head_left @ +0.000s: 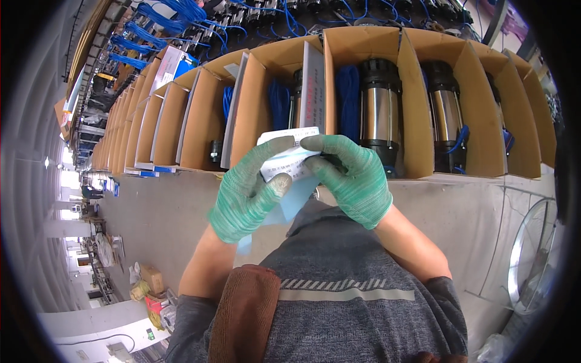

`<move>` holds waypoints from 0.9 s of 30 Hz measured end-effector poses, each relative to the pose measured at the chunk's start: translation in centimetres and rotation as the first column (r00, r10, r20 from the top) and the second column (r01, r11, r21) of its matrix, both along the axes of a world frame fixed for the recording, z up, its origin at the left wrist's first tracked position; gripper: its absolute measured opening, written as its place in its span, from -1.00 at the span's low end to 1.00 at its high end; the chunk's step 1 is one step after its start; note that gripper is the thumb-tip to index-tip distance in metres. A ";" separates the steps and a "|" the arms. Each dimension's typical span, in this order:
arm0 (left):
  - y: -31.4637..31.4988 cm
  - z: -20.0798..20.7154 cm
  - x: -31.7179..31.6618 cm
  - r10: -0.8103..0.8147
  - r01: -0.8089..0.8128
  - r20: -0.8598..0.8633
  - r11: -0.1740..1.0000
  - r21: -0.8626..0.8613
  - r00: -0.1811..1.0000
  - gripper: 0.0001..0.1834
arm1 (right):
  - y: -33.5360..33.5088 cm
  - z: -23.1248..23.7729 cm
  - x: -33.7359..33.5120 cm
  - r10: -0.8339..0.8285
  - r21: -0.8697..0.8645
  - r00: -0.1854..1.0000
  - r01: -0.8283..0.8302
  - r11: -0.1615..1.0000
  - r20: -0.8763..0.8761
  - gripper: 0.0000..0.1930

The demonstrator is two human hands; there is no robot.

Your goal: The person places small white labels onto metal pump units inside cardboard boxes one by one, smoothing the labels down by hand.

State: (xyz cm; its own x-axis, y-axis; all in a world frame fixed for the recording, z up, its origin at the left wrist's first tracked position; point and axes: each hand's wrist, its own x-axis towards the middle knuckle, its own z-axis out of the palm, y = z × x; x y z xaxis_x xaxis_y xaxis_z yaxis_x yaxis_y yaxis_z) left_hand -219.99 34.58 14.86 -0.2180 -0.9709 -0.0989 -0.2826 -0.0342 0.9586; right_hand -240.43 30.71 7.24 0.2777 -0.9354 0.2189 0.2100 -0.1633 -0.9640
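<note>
In front of my body, both hands hold a small stack of white printed papers (284, 162), which look like folded leaflets. My left hand (242, 196), in a green knit glove with grey fingertips, is closed on the left side of the stack, thumb towards me. My right hand (358, 181), gloved the same way, pinches its right edge between thumb and fingers. A light blue sheet or strip (289, 209) hangs below the papers; whether it is joined to them I cannot tell. Just beyond my hands stand open cardboard boxes (363, 37).
The boxes run in a long row to the far left. Inside several lie steel cylinders with black ends, like submersible pumps (380, 109), and coiled blue cable (348, 100). More blue coils (160, 24) hang behind. A wheel (532, 254) stands at the right; grey floor (163, 224) lies below.
</note>
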 end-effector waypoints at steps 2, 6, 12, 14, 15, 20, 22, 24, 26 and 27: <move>0.4 -0.3 -1.0 0.014 -0.013 0.019 0.998 -0.062 1.000 -0.36 | 0.4 -0.4 -0.6 -0.024 -0.033 1.000 0.024 0.999 -0.001 -0.70; 0.3 -1.0 -2.7 0.104 -0.102 -0.055 0.994 0.036 0.993 -0.37 | 0.6 -1.5 -1.5 -0.102 -0.169 0.993 0.110 0.980 0.055 -0.73; -1.4 -1.7 -5.4 0.005 -0.005 -0.003 0.997 -0.081 1.000 -0.31 | 1.5 -2.0 -3.7 -0.251 -0.084 0.968 0.249 0.965 -0.013 -0.66; -2.0 -1.4 -6.1 -0.070 0.069 -0.011 0.995 -0.072 0.997 -0.27 | 1.8 -1.7 -4.3 -0.289 -0.027 0.955 0.291 0.956 0.068 -0.51; -2.3 -1.3 -6.6 -0.090 0.087 -0.071 0.995 -0.054 0.993 -0.25 | 1.7 -1.6 -4.7 -0.301 -0.039 0.952 0.303 0.952 0.050 -0.49; -3.5 -1.1 -8.3 -0.115 0.134 -0.236 0.989 0.065 0.965 -0.19 | 1.7 -1.3 -7.2 -0.269 0.025 0.962 0.268 0.963 0.049 -0.49; -3.8 -1.4 -8.9 -0.106 0.137 -0.276 0.986 0.096 0.955 -0.19 | 1.6 -1.3 -8.0 -0.278 0.021 0.960 0.278 0.960 -0.028 -0.53; -3.9 -1.3 -9.2 -0.068 0.114 -0.282 0.982 0.151 0.957 -0.21 | 1.6 -1.5 -8.3 -0.296 0.012 0.952 0.297 0.955 -0.076 -0.57; -4.0 -1.2 -9.1 -0.097 0.133 -0.237 0.981 0.143 0.967 -0.23 | 1.5 -1.9 -8.2 -0.334 -0.042 0.942 0.332 0.942 -0.044 -0.63; -4.0 -1.1 -9.1 -0.109 0.141 -0.225 0.982 0.129 0.968 -0.24 | 1.4 -2.2 -8.0 -0.363 -0.084 0.932 0.362 0.928 0.003 -0.67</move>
State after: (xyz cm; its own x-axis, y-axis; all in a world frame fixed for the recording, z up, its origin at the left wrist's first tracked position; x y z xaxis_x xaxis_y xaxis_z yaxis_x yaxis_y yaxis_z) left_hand -229.07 30.55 13.71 -0.3680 -0.9139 -0.1714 -0.0801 -0.1525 0.9851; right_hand -248.41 32.07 5.07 -0.0743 -0.9519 0.2974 0.1103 -0.3042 -0.9462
